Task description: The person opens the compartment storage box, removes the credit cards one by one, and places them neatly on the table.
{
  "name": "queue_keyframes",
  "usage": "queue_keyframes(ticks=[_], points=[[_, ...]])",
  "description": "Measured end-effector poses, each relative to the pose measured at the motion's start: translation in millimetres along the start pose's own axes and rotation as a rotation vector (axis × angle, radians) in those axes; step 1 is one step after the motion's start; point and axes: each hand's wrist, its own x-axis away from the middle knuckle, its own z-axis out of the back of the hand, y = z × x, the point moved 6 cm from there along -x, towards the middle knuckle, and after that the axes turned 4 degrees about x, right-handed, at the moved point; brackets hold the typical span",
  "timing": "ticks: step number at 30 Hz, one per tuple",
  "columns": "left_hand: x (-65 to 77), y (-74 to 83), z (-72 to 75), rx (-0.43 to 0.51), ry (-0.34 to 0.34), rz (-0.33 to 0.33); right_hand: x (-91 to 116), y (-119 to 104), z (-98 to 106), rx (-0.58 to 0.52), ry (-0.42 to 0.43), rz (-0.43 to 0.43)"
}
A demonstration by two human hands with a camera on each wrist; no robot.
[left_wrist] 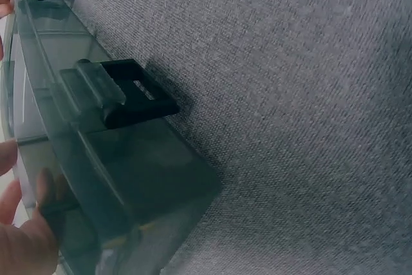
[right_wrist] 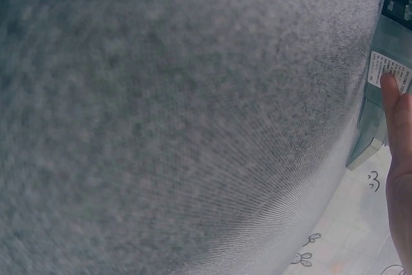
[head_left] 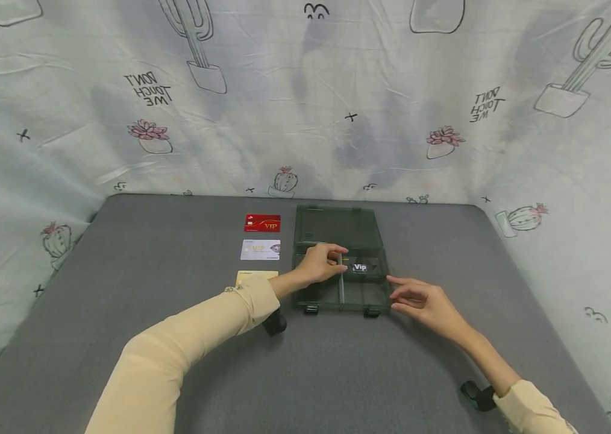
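A dark green see-through compartment box [head_left: 338, 307] lies on the table with its lid [head_left: 338, 226] folded back. My left hand [head_left: 320, 263] is over its left half, thumb and fingers pinching a thin pale divider [head_left: 341, 289] that stands upright across the box. A black card marked Vip [head_left: 360, 267] lies in the far right compartment. My right hand [head_left: 422, 302] rests its fingertips on the box's right side. In the right wrist view, a finger [right_wrist: 389, 91] lies over a white label [right_wrist: 381, 67] on the box wall.
Left of the box a red VIP card [head_left: 263, 223], a silver card [head_left: 260, 249] and a yellow card [head_left: 255, 275] form a column. The left arm partly covers the yellow one. Two black latches, one of them [left_wrist: 138, 94] closest in the left wrist view, stick out at the box front. A patterned curtain [head_left: 305, 120] hangs behind the grey table.
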Motion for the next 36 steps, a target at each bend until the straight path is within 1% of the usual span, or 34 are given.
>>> queue_keyframes(ticks=[3, 7, 17, 19, 23, 26, 30, 33, 36], points=[[-0.8, 2.6, -2.3, -0.050, -0.024, 0.016, 0.4, -0.3, -0.1, -0.012, -0.001, -0.001], [-2.5, 4.4, -5.7, -0.102, -0.018, 0.031, 0.9, 0.3, -0.7, -0.021, -0.007, -0.009], [-8.1, 8.1, -16.8, -0.214, -0.038, 0.060, 2.0, 0.6, -1.8, -0.032, -0.008, 0.005], [-9.5, 8.9, -19.7, -0.240, -0.062, 0.072, 2.1, 0.2, -1.5, -0.027, -0.005, 0.007], [-12.3, 9.6, -25.0, -0.284, -0.116, 0.121, 2.5, 0.1, -1.8, -0.011, 0.004, 0.016], [-15.4, 8.9, -28.7, -0.348, -0.147, 0.159, 3.1, 0.8, -3.1, -0.003, 0.006, 0.025], [-18.8, 8.5, -33.0, -0.419, -0.180, 0.183, 4.0, 1.7, -4.6, 0.005, 0.008, 0.028], [-18.8, 9.0, -34.4, -0.436, -0.190, 0.192, 4.7, 2.1, -5.1, 0.012, 0.011, 0.026], [-16.6, 9.7, -34.7, -0.449, -0.184, 0.219, 5.2, 2.5, -5.6, 0.013, 0.012, 0.024]])
